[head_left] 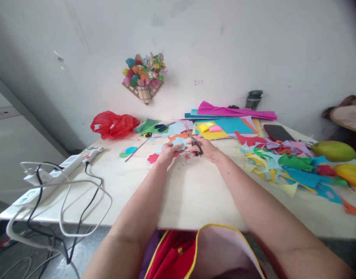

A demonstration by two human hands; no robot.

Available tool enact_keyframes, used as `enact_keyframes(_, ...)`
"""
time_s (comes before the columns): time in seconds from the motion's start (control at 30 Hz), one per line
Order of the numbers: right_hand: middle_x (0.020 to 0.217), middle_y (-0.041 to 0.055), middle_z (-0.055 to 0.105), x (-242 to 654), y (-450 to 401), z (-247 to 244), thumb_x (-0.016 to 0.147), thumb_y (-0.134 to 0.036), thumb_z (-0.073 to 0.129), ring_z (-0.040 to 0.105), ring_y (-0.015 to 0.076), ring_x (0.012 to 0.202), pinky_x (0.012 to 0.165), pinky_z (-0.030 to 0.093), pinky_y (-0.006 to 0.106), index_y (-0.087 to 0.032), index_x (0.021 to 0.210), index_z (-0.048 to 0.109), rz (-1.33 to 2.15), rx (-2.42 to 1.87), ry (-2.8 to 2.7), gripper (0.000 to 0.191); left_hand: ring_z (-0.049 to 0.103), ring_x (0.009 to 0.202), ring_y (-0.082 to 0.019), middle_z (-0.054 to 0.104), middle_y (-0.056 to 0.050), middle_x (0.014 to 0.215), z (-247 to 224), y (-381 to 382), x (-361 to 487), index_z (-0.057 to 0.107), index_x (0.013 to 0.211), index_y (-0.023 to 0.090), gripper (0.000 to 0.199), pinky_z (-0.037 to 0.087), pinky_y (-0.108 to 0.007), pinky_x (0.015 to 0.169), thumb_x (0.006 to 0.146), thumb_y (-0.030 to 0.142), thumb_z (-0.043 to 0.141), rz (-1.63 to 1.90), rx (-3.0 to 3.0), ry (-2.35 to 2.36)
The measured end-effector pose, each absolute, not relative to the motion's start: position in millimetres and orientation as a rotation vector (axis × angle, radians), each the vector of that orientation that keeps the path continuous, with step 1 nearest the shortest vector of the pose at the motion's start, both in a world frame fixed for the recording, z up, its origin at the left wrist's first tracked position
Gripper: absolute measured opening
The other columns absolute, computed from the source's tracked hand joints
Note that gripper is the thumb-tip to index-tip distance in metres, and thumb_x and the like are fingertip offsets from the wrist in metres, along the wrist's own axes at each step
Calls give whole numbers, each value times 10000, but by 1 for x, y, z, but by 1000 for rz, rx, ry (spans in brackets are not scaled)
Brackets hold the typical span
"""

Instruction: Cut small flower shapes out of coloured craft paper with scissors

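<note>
My left hand (167, 152) pinches a light blue paper flower (179, 143) with a scalloped edge above the middle of the table. Close beside it, my right hand (206, 148) is closed around the handles of a pair of scissors (192, 137), whose blades point up and away from me. The blades look parted, and the paper flower is just left of them. Under my left hand lies a red scalloped paper piece (152, 158). Small paper snippets (187, 156) are scattered on the table below both hands.
Coloured paper scraps (282, 161) pile up at the right, near a phone (279, 133) and a green mango-like fruit (333, 150). Paper sheets (238, 128) lie at the back. A red plastic bag (114, 124) and a power strip (50, 180) with loose cables occupy the left.
</note>
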State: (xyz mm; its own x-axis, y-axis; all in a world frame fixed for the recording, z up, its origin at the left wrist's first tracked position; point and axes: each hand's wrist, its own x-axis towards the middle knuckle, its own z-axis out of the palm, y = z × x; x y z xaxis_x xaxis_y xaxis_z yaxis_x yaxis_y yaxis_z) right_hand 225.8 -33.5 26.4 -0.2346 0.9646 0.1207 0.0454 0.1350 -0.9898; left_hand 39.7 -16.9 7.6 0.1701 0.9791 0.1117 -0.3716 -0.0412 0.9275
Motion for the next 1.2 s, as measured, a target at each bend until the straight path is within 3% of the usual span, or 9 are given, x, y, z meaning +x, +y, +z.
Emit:
enact_keyframes(0.27, 600, -13, 636, 229, -35, 26, 725, -399, 786, 554, 82, 466, 366, 299, 163, -169, 810, 620, 1334, -1022, -1662, 296, 736, 769, -193, 751, -81, 837, 9, -18, 40, 725, 830, 93, 331, 581, -307, 794, 548, 170, 878, 1308, 982, 697)
enact_keyframes(0.53, 591, 2, 644, 228, -37, 26, 797, -369, 741, 547, 91, 447, 340, 311, 165, -175, 747, 601, 1309, -1098, -1728, 244, 747, 788, -209, 738, -80, 839, 12, -21, 40, 712, 859, 73, 308, 582, -315, 812, 578, 97, 837, 1317, 926, 655)
enact_keyframes(1.2, 595, 2, 622, 227, -41, 30, 787, -371, 727, 531, 95, 438, 348, 294, 183, -171, 717, 582, 1314, -1110, -1751, 256, 742, 807, -199, 745, -84, 864, 10, -20, 38, 694, 869, 86, 288, 596, -319, 844, 608, 90, 817, 1300, 921, 650)
